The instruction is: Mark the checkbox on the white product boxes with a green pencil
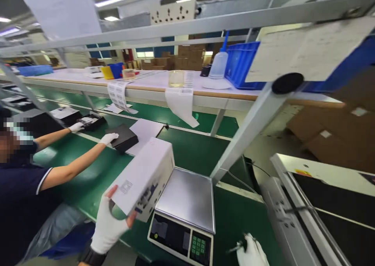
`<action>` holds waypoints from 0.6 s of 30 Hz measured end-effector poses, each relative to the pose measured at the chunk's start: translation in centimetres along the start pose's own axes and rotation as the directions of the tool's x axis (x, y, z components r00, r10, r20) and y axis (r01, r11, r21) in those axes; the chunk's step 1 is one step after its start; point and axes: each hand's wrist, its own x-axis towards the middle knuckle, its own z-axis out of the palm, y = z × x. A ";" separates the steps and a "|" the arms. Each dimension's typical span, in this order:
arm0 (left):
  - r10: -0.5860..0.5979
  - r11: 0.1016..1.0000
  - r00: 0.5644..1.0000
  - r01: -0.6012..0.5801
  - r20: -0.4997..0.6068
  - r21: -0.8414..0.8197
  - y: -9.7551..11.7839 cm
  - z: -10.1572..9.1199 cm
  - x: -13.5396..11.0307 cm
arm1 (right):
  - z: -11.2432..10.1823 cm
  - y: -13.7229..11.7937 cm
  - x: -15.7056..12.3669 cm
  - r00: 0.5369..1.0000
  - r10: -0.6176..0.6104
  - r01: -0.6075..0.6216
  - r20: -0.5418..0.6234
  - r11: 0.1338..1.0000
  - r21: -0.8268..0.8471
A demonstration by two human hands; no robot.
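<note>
- Left hand (109,225), in a white glove, pinches the near corner of the white box (143,180), thumb on top and fingers under.
- Right hand (253,252), also gloved, rests low on the green worktop (234,219); it seems to hold a thin tool, but I cannot tell.
- Box hangs tilted just left of the scale (187,197), over its edge. Its long side points up and away from the left hand, the nearer one.
- Small label (125,187) on the box is too blurry to read.

No legible text on labels.
</note>
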 end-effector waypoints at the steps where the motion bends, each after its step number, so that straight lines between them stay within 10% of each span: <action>1: 0.063 0.995 0.995 -0.068 0.073 0.068 0.8 0.3 -1.0 | 0.2 -0.2 0.1 1.000 0.007 -0.007 0.001 1.000 -0.013; 5: 0.137 0.965 0.969 -0.177 0.206 0.193 5.0 3.4 -4.1 | 0.2 -1.4 -0.3 1.000 0.024 -0.023 0.013 0.999 -0.049; 9: 0.016 0.997 0.946 0.009 0.324 -0.076 6.7 6.3 -4.8 | -0.2 -1.7 -0.6 0.997 0.048 -0.050 0.056 0.998 0.037; 13: -0.316 0.912 0.882 0.384 0.350 -0.145 1.4 7.1 -3.6 | -0.1 -1.4 -0.7 0.992 0.081 -0.092 0.100 0.989 0.120; 18: -0.506 0.857 0.815 0.439 0.282 0.269 -8.2 6.1 -5.2 | -0.4 -1.5 -0.8 0.981 0.142 -0.167 0.134 0.966 0.200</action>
